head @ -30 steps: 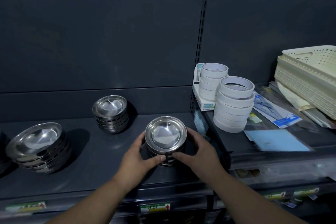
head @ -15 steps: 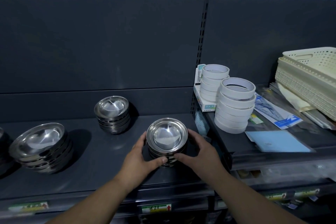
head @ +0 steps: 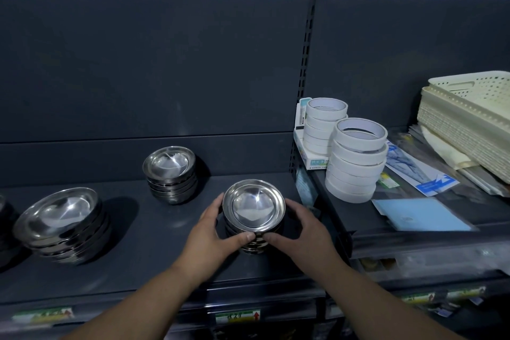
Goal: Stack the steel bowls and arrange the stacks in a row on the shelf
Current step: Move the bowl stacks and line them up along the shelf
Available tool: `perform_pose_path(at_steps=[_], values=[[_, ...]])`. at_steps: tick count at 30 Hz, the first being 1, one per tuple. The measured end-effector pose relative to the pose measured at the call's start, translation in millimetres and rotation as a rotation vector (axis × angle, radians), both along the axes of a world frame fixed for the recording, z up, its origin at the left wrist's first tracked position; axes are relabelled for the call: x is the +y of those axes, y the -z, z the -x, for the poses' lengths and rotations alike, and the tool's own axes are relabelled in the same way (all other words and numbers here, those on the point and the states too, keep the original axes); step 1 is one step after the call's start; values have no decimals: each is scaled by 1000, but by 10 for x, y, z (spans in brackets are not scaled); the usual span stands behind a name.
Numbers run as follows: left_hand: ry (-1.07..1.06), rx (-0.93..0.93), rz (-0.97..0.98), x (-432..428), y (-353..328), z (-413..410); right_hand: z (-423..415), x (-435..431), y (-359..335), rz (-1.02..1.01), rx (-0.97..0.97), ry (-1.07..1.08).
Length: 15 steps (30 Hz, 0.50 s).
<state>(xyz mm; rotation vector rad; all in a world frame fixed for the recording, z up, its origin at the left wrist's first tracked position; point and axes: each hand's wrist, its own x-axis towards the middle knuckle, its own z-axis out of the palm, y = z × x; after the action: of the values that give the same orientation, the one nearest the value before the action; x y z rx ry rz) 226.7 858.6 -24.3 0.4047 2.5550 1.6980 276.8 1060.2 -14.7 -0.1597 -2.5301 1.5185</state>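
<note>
A stack of small steel bowls [head: 253, 208] stands on the dark shelf [head: 154, 251] near its right end. My left hand [head: 212, 234] grips its left side and my right hand [head: 300, 229] grips its right side, thumbs meeting at the front. A second small stack [head: 169, 171] sits farther back to the left. A stack of larger steel bowls [head: 62, 223] stands at the left. The edge of another dark stack [head: 4, 218] shows at the far left.
Right of the upright post [head: 306, 77], a higher shelf holds two stacks of white tape rolls [head: 356, 160], a small box [head: 303, 143], packaged sheets [head: 419, 212] and cream plastic baskets [head: 469, 119]. Price labels [head: 238, 317] line the shelf's front edge.
Both hands keep their grip on the small stack. It has hardly shifted; the view has moved slightly.
</note>
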Motion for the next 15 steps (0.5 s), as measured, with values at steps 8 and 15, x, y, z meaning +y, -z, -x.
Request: perform_pose_path(at_steps=[8,15], values=[[-26,-54,-2,-31,60,-13,6,67,143,22,-87,-46],[-1,-136,-47,4,272,-155,-17,40,291,14,-128,-75]])
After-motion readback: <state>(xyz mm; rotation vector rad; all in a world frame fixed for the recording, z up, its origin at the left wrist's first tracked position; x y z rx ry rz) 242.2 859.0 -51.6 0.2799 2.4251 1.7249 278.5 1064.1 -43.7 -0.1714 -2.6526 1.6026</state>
